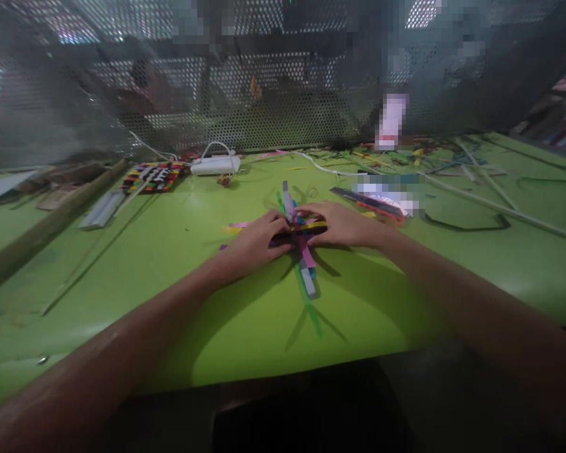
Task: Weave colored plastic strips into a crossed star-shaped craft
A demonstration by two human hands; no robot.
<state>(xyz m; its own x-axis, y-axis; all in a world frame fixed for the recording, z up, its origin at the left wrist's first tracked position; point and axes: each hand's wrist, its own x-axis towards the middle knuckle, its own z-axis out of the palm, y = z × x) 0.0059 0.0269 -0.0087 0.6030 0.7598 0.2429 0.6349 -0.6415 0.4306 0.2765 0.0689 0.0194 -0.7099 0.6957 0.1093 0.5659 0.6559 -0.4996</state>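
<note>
Several coloured strips [306, 255] cross one another in the middle of the green table, in pink, white, green, yellow, blue and purple. From the left, my left hand [264, 239] pinches the crossing with thumb and fingers. My right hand [337, 224] grips it from the other side, fingers curled over a yellow strip. A white strip [307, 281] and a green strip [317, 321] stick out toward me. Other strip ends point away and to the left. The exact weave under my fingertips is hidden.
Behind on the green table [170, 270] lie a white power strip [216, 165], a woven multicoloured piece [153, 177] and a cutter-like tool [365, 200]. A long pole [51, 223] lies left, thin sticks [488, 201] right. A perforated metal panel [273, 94] stands at the back.
</note>
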